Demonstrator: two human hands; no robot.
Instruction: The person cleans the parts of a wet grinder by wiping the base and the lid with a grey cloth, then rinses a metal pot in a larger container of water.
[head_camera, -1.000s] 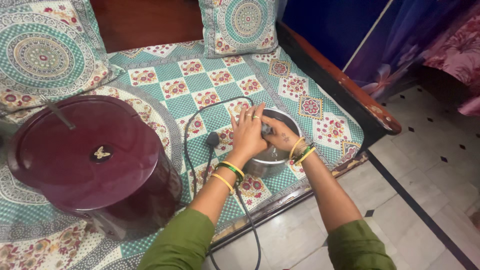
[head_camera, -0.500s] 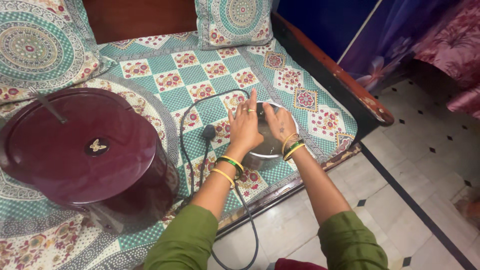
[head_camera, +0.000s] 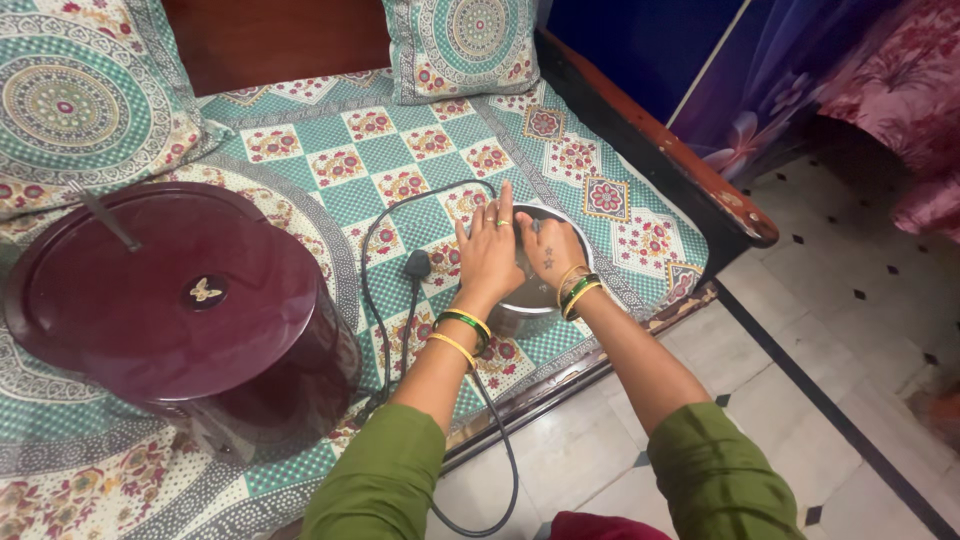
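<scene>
Head view, looking down on a bed covered with a green patterned sheet (head_camera: 330, 140). A round steel vessel (head_camera: 535, 300) is seen on the sheet near the bed's front edge, just inside the wooden bed frame (head_camera: 690, 180). The left hand (head_camera: 488, 255) is laid flat across the vessel's top, fingers extended and close together, nothing gripped; a ring is noted on one finger. The right hand (head_camera: 550, 250) is placed on the same top, just beside the left, fingers loosely curved down onto the metal; whether anything is pinched beneath cannot be told. Green and gold bangles (head_camera: 460, 330) are worn on the left wrist, and similar ones on the right. A black power cord (head_camera: 400, 300) is looped on the sheet around the vessel's far side, its plug (head_camera: 416, 264) lying just left of the left hand, and is trailed over the bed edge toward the tiled floor (head_camera: 800, 400). A large maroon lidded container (head_camera: 190, 310) is recorded well to the left. Two patterned pillows (head_camera: 80, 90) are propped against the headboard.
</scene>
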